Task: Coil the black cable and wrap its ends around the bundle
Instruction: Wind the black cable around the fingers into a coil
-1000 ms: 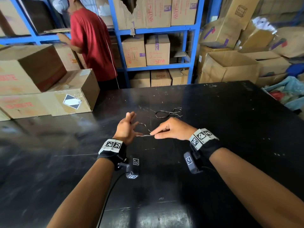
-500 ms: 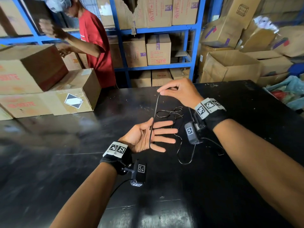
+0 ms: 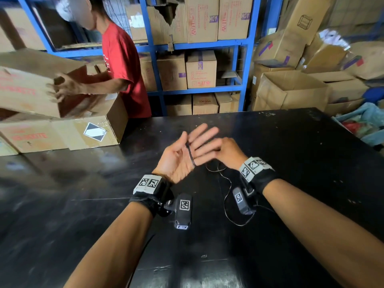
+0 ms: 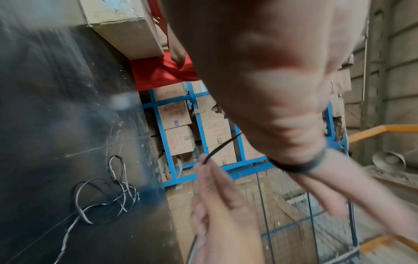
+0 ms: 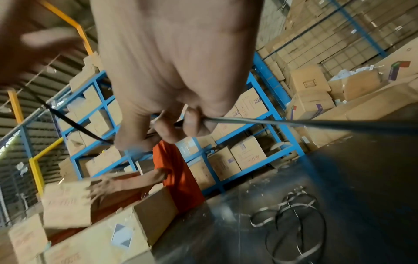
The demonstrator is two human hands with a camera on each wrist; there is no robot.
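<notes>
With your left hand [image 3: 188, 151] flat and your right hand [image 3: 225, 151] pinching the cable [image 3: 190, 153], slack tension could slip the loop off, or the tabletop [image 3: 291, 163] tangle could snag.

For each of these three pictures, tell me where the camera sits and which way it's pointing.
Head: worn on the head, facing forward and down at the black table; shows both forearms, the left hand wrapped by the cable, and the right hand.
Left wrist: looks along the left palm toward the blue shelves.
Right wrist: looks along the right hand, which pinches the cable.
Shared: both wrist views show loose cable on the table.
</notes>
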